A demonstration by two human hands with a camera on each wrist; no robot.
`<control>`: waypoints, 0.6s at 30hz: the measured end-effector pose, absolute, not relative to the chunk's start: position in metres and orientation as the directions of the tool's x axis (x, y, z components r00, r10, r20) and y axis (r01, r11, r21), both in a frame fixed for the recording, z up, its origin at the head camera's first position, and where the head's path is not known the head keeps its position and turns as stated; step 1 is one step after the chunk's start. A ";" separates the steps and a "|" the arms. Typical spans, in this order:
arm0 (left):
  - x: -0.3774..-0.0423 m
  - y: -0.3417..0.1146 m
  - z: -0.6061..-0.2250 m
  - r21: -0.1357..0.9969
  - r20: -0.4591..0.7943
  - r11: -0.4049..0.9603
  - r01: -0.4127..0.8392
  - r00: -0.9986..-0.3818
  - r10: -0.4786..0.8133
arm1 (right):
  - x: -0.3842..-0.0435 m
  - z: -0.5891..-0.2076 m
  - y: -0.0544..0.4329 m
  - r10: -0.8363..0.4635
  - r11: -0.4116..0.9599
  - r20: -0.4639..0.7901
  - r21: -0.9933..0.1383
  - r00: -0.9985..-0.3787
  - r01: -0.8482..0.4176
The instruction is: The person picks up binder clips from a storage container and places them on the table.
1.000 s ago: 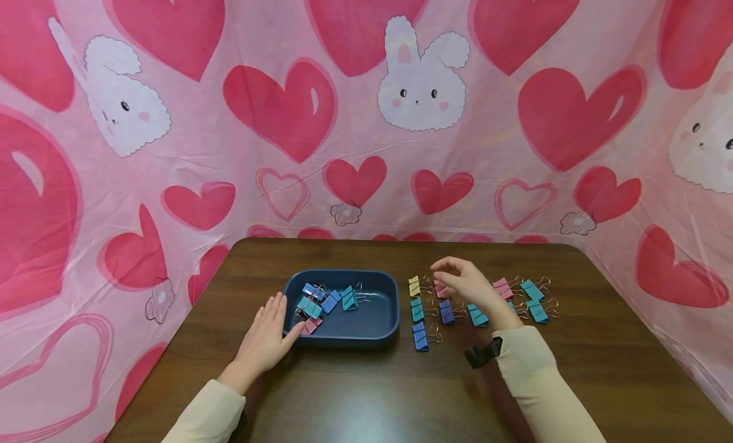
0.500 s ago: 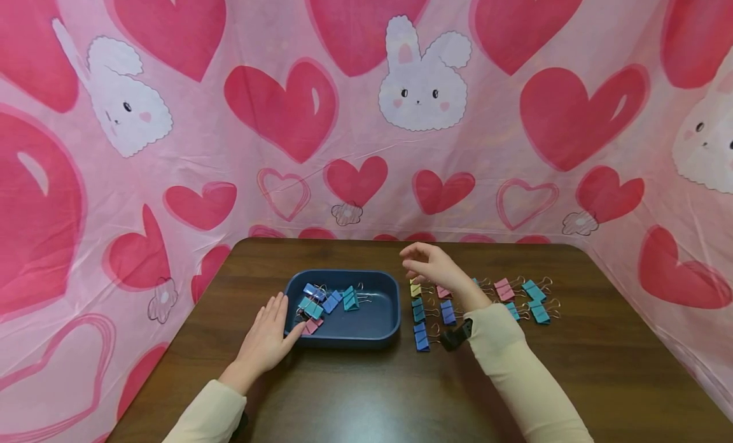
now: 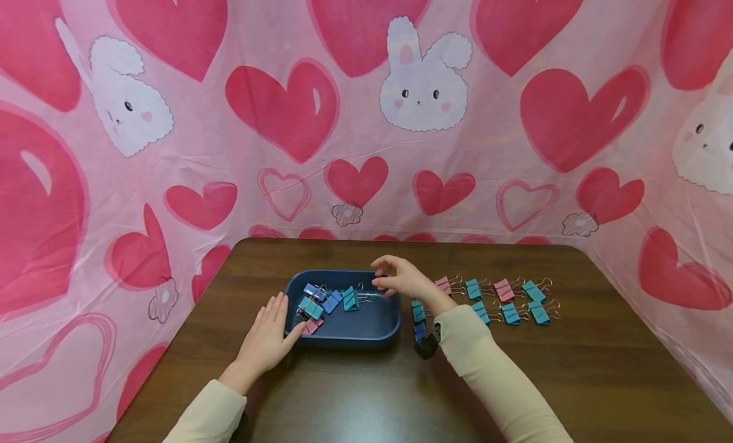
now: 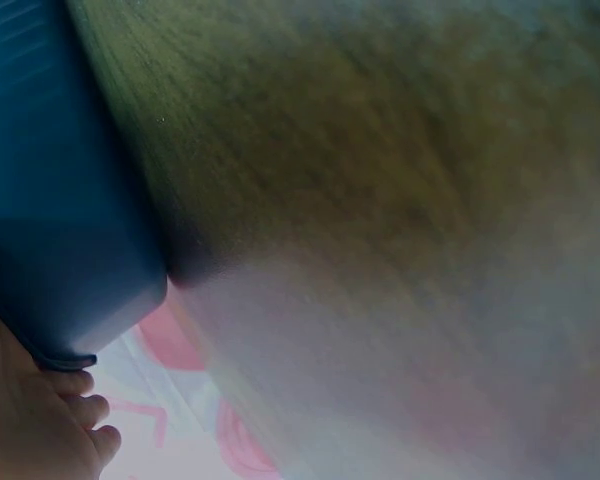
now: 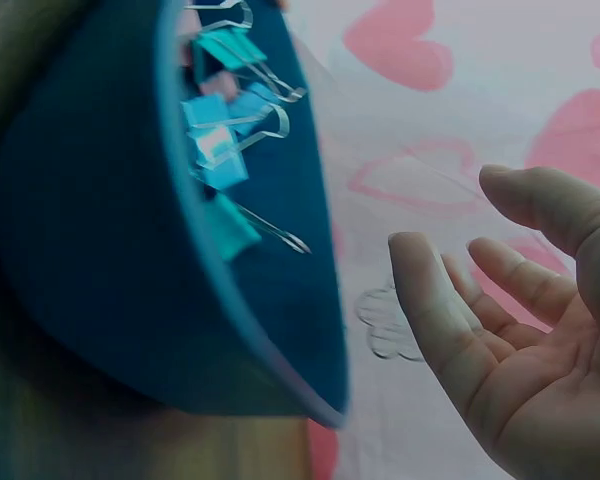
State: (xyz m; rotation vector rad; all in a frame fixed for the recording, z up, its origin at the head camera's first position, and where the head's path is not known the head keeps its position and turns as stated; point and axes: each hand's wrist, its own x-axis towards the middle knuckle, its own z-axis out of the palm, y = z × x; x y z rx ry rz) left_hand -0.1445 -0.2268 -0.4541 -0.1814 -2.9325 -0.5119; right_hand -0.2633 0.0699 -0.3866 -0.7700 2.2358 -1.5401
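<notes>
A dark blue tray holds several binder clips, among them a blue clip, a teal clip and a pink clip. My left hand rests against the tray's left end, fingers extended and thumb at the rim. Over the tray's right end is my right hand. In the right wrist view that hand has nothing between its parted thumb and loosely bent fingers, beside the tray wall.
Right of the tray, more binder clips lie in rows on the brown wooden table, such as a pink clip and a teal clip. My right forearm covers some of them. A pink heart-patterned cloth hangs behind the table.
My right hand has moved left from above the rows of clips to over the tray's right end. The left hand and the clips in the tray have stayed put.
</notes>
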 end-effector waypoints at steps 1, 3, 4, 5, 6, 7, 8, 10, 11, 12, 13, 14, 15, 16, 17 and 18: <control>-0.144 -0.227 -0.454 0.326 0.177 0.934 0.146 -0.980 0.091 | -0.263 -0.389 0.067 -0.593 0.279 0.032 -0.929 -0.804 -0.243; -0.144 -0.227 -0.453 0.325 0.178 0.934 0.146 -0.980 0.091 | -0.261 -0.393 0.061 -0.596 0.294 0.017 -0.926 -0.803 -0.238; -0.144 -0.226 -0.453 0.326 0.178 0.934 0.146 -0.980 0.091 | -0.260 -0.395 0.058 -0.598 0.299 0.013 -0.924 -0.802 -0.237; -0.144 -0.226 -0.453 0.327 0.177 0.934 0.146 -0.980 0.091 | -0.259 -0.397 0.056 -0.598 0.304 0.006 -0.924 -0.801 -0.234; -0.144 -0.226 -0.452 0.329 0.178 0.933 0.146 -0.980 0.091 | -0.258 -0.398 0.053 -0.599 0.308 -0.002 -0.924 -0.801 -0.227; -0.143 -0.226 -0.452 0.330 0.178 0.933 0.146 -0.980 0.091 | -0.257 -0.400 0.051 -0.600 0.312 -0.008 -0.923 -0.800 -0.225; -0.143 -0.226 -0.452 0.331 0.177 0.932 0.146 -0.980 0.091 | -0.257 -0.401 0.049 -0.601 0.316 -0.010 -0.921 -0.799 -0.226; -0.143 -0.226 -0.452 0.330 0.175 0.933 0.145 -0.980 0.091 | -0.257 -0.405 0.046 -0.601 0.319 -0.019 -0.923 -0.799 -0.217; -0.143 -0.226 -0.452 0.329 0.174 0.933 0.145 -0.981 0.091 | -0.257 -0.407 0.045 -0.603 0.316 -0.022 -0.924 -0.798 -0.213; -0.143 -0.226 -0.452 0.330 0.174 0.933 0.144 -0.981 0.090 | -0.257 -0.409 0.044 -0.604 0.315 -0.025 -0.925 -0.796 -0.210; -0.143 -0.226 -0.452 0.329 0.173 0.933 0.144 -0.981 0.090 | -0.257 -0.410 0.043 -0.606 0.316 -0.027 -0.925 -0.795 -0.209; -0.143 -0.226 -0.452 0.329 0.172 0.933 0.143 -0.981 0.090 | -0.257 -0.411 0.042 -0.607 0.316 -0.033 -0.927 -0.794 -0.204; -0.143 -0.226 -0.452 0.330 0.172 0.933 0.143 -0.981 0.090 | -0.257 -0.412 0.041 -0.609 0.314 -0.036 -0.928 -0.792 -0.199; -0.143 -0.226 -0.452 0.331 0.171 0.933 0.143 -0.981 0.090 | -0.257 -0.413 0.040 -0.610 0.313 -0.041 -0.930 -0.792 -0.193; -0.143 -0.226 -0.452 0.333 0.171 0.932 0.144 -0.981 0.090 | -0.256 -0.413 0.039 -0.610 0.313 -0.046 -0.931 -0.791 -0.187; -0.143 -0.226 -0.451 0.333 0.173 0.932 0.145 -0.981 0.091 | -0.255 -0.413 0.038 -0.609 0.313 -0.052 -0.932 -0.791 -0.180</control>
